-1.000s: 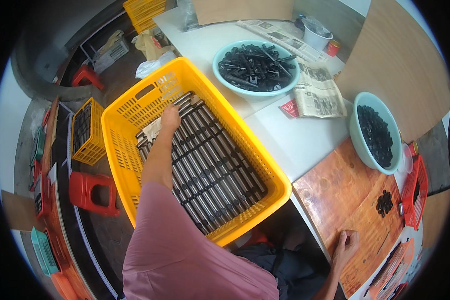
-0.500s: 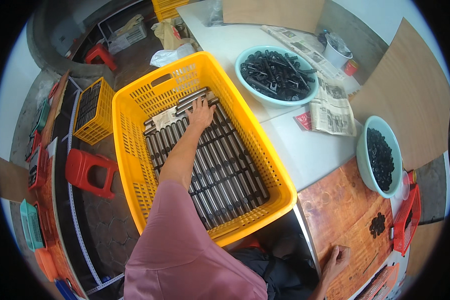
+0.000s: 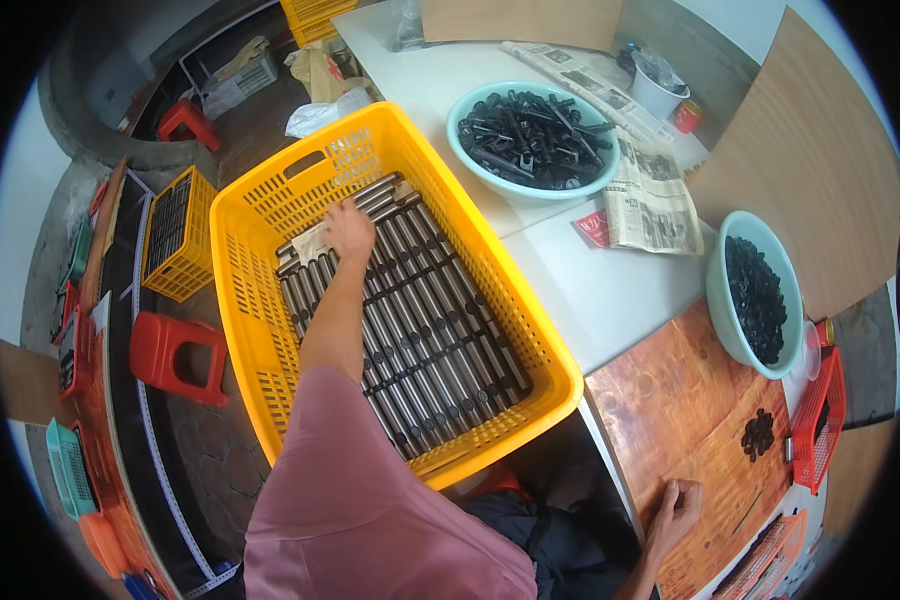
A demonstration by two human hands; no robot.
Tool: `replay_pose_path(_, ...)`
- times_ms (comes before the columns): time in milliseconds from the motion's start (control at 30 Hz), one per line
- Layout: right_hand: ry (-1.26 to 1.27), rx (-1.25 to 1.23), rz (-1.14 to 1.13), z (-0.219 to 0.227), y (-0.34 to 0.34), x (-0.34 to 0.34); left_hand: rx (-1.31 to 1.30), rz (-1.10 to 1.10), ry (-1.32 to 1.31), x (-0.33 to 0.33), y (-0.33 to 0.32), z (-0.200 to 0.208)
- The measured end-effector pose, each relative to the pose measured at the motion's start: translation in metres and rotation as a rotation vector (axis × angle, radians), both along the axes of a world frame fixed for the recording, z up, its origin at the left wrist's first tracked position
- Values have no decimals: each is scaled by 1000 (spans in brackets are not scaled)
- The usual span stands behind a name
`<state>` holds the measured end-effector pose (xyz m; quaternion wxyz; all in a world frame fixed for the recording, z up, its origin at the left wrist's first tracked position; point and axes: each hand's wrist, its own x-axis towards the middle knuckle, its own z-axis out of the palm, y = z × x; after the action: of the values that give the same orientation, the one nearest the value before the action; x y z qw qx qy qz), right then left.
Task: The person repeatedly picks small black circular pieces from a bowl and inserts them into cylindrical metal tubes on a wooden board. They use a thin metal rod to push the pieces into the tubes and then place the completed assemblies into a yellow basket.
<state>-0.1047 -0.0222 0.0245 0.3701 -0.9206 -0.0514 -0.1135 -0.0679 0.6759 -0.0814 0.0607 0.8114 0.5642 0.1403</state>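
My left hand (image 3: 350, 232) reaches into the far part of a yellow plastic crate (image 3: 552, 385). Its fingers are a little bent and apart, resting by a piece of brown cardboard (image 3: 311, 242) and the ends of the metal tubes; no tube shows in its grip. Rows of shiny metal tubes (image 3: 425, 330) with dark joints lie side by side in the crate, and a few at the far end lie crosswise. On the wooden board (image 3: 635, 420) at lower right rests my right hand (image 3: 678, 508), fingers curled; anything inside them is hidden.
Two light-blue basins hold black parts: one basin (image 3: 510, 190) beyond the crate, one (image 3: 715, 300) at right. Small black pieces (image 3: 758, 434) lie on the board beside a red basket (image 3: 828, 425). Newspaper (image 3: 653, 205) covers some tabletop. A red stool (image 3: 160, 350) stands left.
My left hand has moved left across the far tubes, toward the cardboard, uncovering tubes on the right. The whole view has shifted slightly. My right hand stays on the board.
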Motion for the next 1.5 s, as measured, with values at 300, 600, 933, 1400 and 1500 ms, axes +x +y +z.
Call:
replay_pose_path(300, -19, -15, 7, -6, -6, 2, -9, -38, -277, -14, 15, -24)
replay_pose_path(600, -38, -24, 20, -6, -5, 3, 97, -111, -439, -6, 21, -37)
replay_pose_path(933, 12, 26, 34, -15, -11, 3, -122, -14, -304, -50, 75, -56)
replay_pose_path(1400, -17, -64, -9, -11, -10, 3, 67, -256, 92, -33, 57, -21)
replay_pose_path(1500, -25, -40, -5, -13, -10, 3, 92, -265, 25, -43, 68, -33)
